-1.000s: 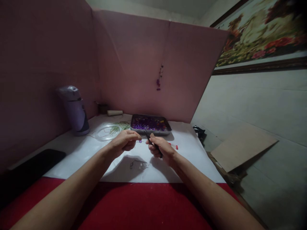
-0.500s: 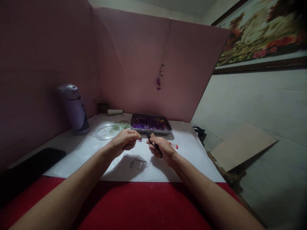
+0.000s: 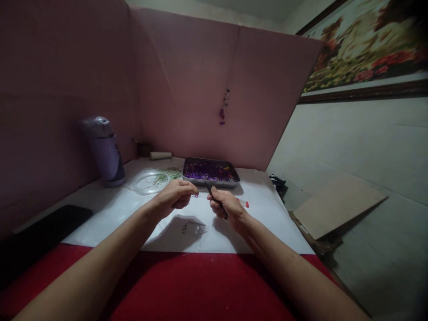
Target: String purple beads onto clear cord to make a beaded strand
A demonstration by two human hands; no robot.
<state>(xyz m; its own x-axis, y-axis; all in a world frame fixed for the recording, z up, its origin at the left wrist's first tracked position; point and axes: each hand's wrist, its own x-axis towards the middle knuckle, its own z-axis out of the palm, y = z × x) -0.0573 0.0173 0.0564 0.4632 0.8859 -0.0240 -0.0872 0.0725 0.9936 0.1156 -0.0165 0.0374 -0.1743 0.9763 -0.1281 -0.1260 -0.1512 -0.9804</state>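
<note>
My left hand (image 3: 176, 195) is closed in a pinch above the white table cover. A thin thread seems to run from its fingertips, and a small purple bead (image 3: 196, 196) hangs just below them. My right hand (image 3: 225, 203), a little to the right, is wrapped round a slim black pointed tool (image 3: 217, 201). Its tip points up and left toward the tray; whether it is tweezers or snips I cannot tell. Just beyond both hands, a metal tray (image 3: 217, 183) holds many purple beads (image 3: 205, 170).
Left of the tray lie a clear plastic ring-shaped dish (image 3: 142, 192), green strands (image 3: 162, 178) and a pale roll (image 3: 161, 155). A purple flask (image 3: 109, 156) stands further left, near a dark flat object (image 3: 56, 223). A beaded string (image 3: 222, 111) hangs on the pink partition (image 3: 187, 89).
My right hand and the black tool have shifted very slightly right, widening the space between the hands a little. My left hand keeps its pinch.
</note>
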